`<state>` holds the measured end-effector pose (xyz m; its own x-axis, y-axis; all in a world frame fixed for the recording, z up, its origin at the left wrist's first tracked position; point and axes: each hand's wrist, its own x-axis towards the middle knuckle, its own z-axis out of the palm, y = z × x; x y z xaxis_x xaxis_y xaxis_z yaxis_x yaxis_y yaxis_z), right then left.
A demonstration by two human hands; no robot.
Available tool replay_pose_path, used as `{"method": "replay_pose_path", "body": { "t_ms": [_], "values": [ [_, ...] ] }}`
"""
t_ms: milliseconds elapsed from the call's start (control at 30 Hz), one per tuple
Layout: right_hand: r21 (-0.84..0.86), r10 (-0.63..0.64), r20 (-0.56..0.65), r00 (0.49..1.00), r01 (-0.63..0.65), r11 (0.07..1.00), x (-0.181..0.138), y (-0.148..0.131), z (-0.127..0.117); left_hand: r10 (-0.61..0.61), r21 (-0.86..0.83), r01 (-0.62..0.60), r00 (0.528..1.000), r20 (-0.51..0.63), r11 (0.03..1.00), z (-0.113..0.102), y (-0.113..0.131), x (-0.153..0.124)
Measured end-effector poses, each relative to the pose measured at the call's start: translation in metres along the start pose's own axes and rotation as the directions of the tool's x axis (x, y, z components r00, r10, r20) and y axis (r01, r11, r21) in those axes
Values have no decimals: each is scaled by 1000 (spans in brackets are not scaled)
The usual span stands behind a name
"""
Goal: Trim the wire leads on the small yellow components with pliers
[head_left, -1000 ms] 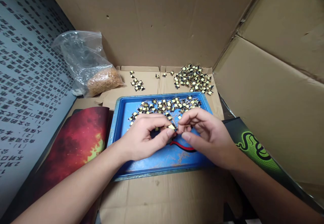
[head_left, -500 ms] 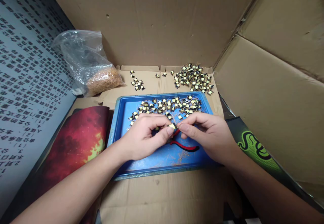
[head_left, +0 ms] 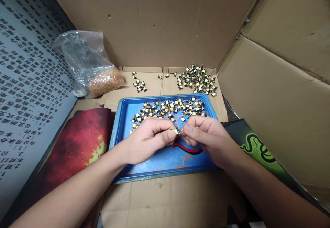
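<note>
Over the blue tray (head_left: 154,173), my left hand (head_left: 152,137) pinches a small coil transformer (head_left: 176,131) with yellow tape and a black base between thumb and forefinger. Close on its right, my right hand (head_left: 206,133) has thumb and forefinger pressed together at the part's pin side. Thin copper wires show there, but whether the fingertips grip one is too small to tell. Below the hands lie pliers with a red and black handle (head_left: 188,149), partly hidden by my right hand. Many similar transformers (head_left: 167,107) with copper leads are heaped along the tray's far side.
Behind the tray, a pile of transformers (head_left: 197,78) lies on cardboard at the right, with a smaller group (head_left: 140,85) at the left. A clear plastic bag (head_left: 103,80) of copper wire bits stands back left. Cardboard walls (head_left: 167,25) enclose the back and right.
The transformer in my left hand has turned slightly, its pins toward the right. My right hand has shifted a little, its fingers more curled. The tray and piles stay put.
</note>
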<state>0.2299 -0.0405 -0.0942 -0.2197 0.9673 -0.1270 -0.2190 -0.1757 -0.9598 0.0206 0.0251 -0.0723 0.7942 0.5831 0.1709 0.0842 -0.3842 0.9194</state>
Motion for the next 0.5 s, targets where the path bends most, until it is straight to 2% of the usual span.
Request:
{"method": "replay_pose_path", "body": {
  "t_ms": [100, 267, 500],
  "values": [
    [22, 6, 9, 1000, -7, 1000, 1, -3, -1, -19, -10, 19, 1000, 3, 1000, 1, 0, 0],
    [-2, -8, 111, 994, 8, 1000, 3, -8, -6, -30, 4, 30, 1000, -4, 1000, 1, -2, 0],
    [-9, 10, 30, 999, -10, 1000, 0, -11, -3, -27, 32, 27, 1000, 7, 999, 0, -5, 0]
  ]
}}
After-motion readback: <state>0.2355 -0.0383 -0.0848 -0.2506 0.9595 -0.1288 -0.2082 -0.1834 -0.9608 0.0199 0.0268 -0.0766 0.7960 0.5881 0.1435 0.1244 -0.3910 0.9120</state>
